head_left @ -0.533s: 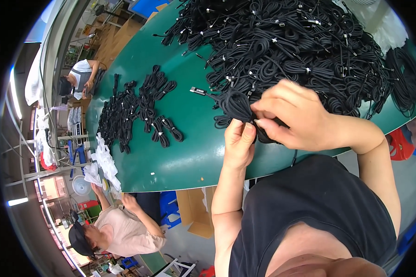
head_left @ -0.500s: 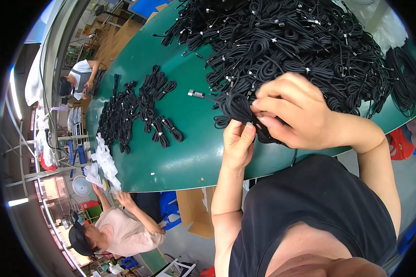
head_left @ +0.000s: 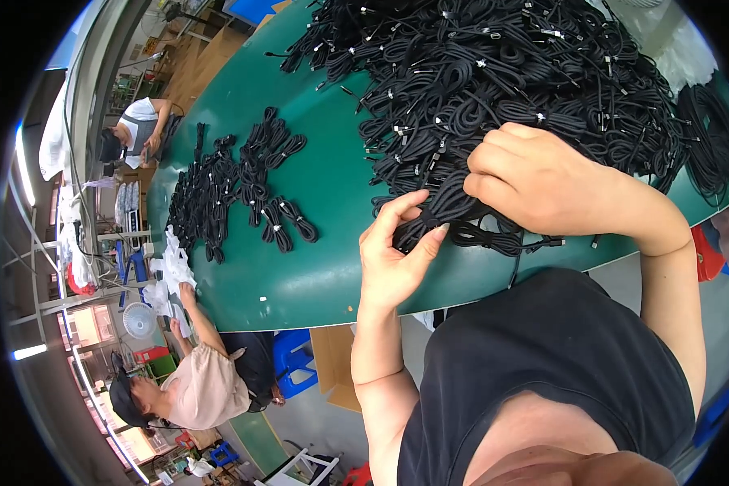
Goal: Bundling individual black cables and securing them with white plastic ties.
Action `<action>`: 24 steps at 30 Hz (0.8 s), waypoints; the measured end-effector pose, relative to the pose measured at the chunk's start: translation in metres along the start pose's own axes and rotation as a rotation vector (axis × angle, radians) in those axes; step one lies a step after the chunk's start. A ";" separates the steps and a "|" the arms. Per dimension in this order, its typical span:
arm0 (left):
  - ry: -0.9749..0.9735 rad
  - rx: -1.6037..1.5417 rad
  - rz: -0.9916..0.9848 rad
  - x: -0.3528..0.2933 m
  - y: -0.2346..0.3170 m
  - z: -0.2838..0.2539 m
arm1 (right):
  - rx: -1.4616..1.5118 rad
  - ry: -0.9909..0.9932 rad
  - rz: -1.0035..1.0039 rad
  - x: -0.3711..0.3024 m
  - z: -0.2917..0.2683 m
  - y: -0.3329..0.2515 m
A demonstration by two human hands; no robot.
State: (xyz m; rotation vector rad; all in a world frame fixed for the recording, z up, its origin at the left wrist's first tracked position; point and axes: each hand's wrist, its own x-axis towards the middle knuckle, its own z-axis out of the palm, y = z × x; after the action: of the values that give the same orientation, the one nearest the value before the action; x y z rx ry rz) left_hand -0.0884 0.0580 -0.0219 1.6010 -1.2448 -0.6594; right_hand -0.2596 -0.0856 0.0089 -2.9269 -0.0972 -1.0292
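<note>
A coiled black cable [head_left: 434, 212] stretches between my hands near the table's front edge. My left hand [head_left: 390, 257] is closed round its left end, with thumb and index finger on either side of the coil. My right hand [head_left: 535, 180] is curled at the other end, its fingertips pinched together against the cords; exactly which strands they grip is hidden. Just below the right hand, another looped black cable [head_left: 494, 238] lies on the green table [head_left: 340, 275], a metal-tipped plug pointing right.
A large heap of black cables [head_left: 494, 73] covers the table's far right. Smaller bundles [head_left: 206, 194] lie in rows on the left, near white plastic bags [head_left: 172, 263]. Two co-workers [head_left: 194, 389] [head_left: 142, 130] are along the left side. A cardboard box [head_left: 332, 364] stands below the table edge.
My right hand has moved slightly right and away from the left, and the left has opened its grip wider. The plug that stuck out at the coil's left no longer shows. The nearer co-worker shifted.
</note>
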 end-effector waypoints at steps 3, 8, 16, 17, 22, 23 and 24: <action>-0.027 0.063 0.072 0.002 0.003 0.009 | -0.014 -0.071 -0.026 0.004 -0.001 -0.004; -0.057 -0.004 0.066 0.004 0.004 0.014 | -0.104 -0.108 -0.086 0.005 0.005 -0.009; -0.053 -0.091 0.075 0.006 0.001 0.008 | 0.018 -0.132 -0.026 0.000 0.007 -0.007; -0.081 -0.144 0.041 0.006 0.001 0.011 | 0.060 -0.135 -0.042 0.001 0.009 -0.008; -0.095 -0.115 0.040 0.006 0.001 0.008 | 0.058 -0.075 0.035 0.000 0.007 -0.008; -0.073 -0.124 0.042 0.007 0.003 0.005 | 0.057 -0.076 0.037 -0.001 0.005 -0.006; -0.053 -0.130 0.043 0.007 0.003 0.003 | 0.083 -0.080 0.057 -0.003 0.005 -0.004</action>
State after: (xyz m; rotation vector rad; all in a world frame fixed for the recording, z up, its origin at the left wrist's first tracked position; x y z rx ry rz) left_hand -0.0903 0.0501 -0.0191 1.4546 -1.2456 -0.7444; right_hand -0.2587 -0.0818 0.0032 -2.8782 -0.0570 -0.8788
